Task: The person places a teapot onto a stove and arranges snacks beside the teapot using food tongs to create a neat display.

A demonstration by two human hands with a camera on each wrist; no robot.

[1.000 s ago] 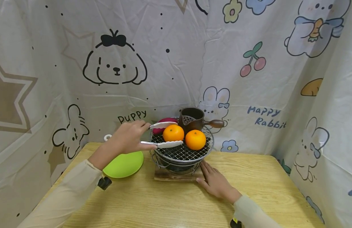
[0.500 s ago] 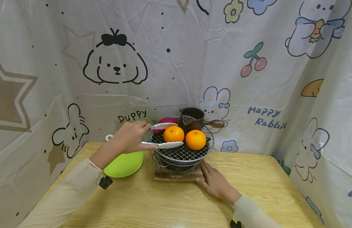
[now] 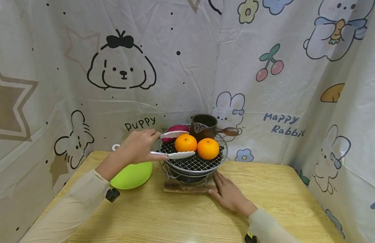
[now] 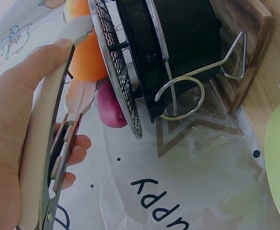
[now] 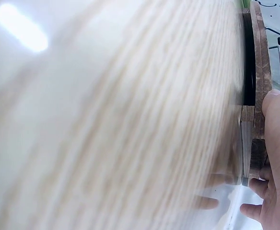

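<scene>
My left hand [image 3: 138,146] holds a pair of tongs [image 4: 44,129], its thumb along one arm and its fingers at the other. The white scalloped tips of the tongs stand apart, one behind and one in front of the left orange [image 3: 186,143] on a round wire grill [image 3: 190,164]. Whether they touch the fruit I cannot tell. A second orange [image 3: 208,149] sits just to its right. My right hand [image 3: 231,194] rests against the right side of the wooden board [image 3: 187,188] under the stove, fingers extended; its thumb touches the board's edge in the right wrist view.
Behind the oranges stand a brown side-handled pot [image 3: 204,125] and a dark pink item [image 3: 176,130], partly hidden by the tongs. A green plate [image 3: 132,176] lies left of the stove on the wooden table [image 3: 163,219]. Printed cloth [image 3: 181,84] hangs close behind.
The left orange has shifted slightly right, toward the second orange. The tongs and both hands stay nearly where they were.
</scene>
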